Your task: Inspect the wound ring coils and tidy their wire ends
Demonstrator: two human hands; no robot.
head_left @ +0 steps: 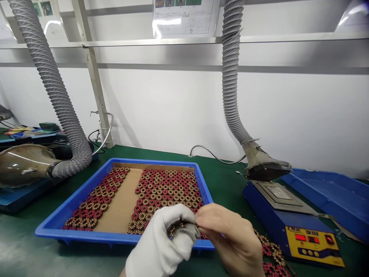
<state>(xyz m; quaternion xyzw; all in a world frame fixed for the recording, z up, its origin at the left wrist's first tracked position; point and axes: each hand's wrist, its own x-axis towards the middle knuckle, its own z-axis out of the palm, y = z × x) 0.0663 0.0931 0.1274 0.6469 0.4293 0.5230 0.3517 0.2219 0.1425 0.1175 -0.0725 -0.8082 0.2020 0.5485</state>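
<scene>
My left hand (163, 242), in a white glove, is closed with its thumb and forefinger curled into a ring. My bare right hand (235, 236) pinches at the left fingertips, and the two hands touch. Whatever lies between the fingers is hidden. Just beyond them is a blue tray (115, 237) lined with cardboard (122, 200). Many small flower-shaped wound stators (170, 188), red and copper-coloured, lie in it in two blocks with a bare cardboard strip between. More stators (269, 250) lie on the table beside my right hand.
At the right stands a blue machine (288, 231) with a yellow display panel and a metal top. A fume hood (266, 165) on a grey hose (230, 77) hangs over it. Another blue tray (331, 192) is behind. A second hood (25, 163) is at the left.
</scene>
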